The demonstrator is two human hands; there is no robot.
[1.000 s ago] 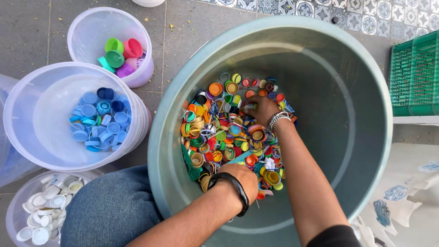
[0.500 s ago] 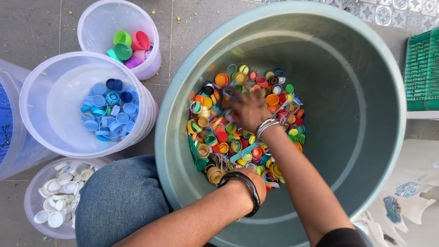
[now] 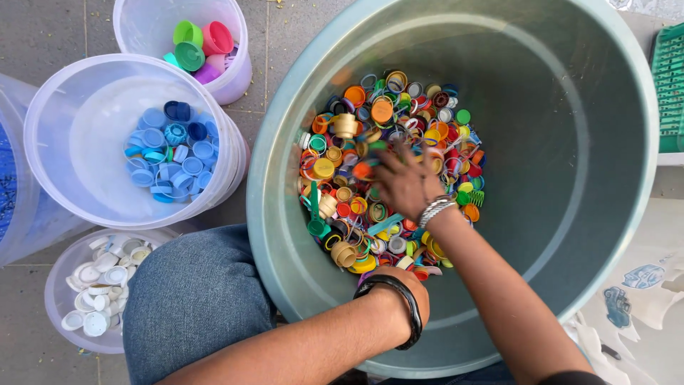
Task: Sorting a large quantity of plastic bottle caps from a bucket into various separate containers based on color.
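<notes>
A big grey-green tub (image 3: 570, 142) fills most of the view, tilted toward the person so that its load has slid into one heap against the lower wall, within easy reach. That heap is mixed bottle caps (image 3: 388, 128) of many colours, with loose rings and a few larger pieces among them.

The right hand (image 3: 406, 182) is down in the middle of the heap, fingers spread and blurred over the caps; whether it has closed on any cap cannot be told. The left hand (image 3: 406, 289) sits nearer the body, just below the heap at the tub's near wall. Its wrist with a black band faces the camera and its fingers are hidden, so its grip cannot be told either; it looks placed to steady the tub.

Out beyond the left hand stand smaller clear tubs on the tiled floor, each holding one colour, which suits sorting by reach: a large one with blue caps (image 3: 167, 153), a farther one with green and pink caps (image 3: 199, 43), and a low one with white caps (image 3: 100, 281) beside the person's denim-clad knee (image 3: 192, 299).
</notes>
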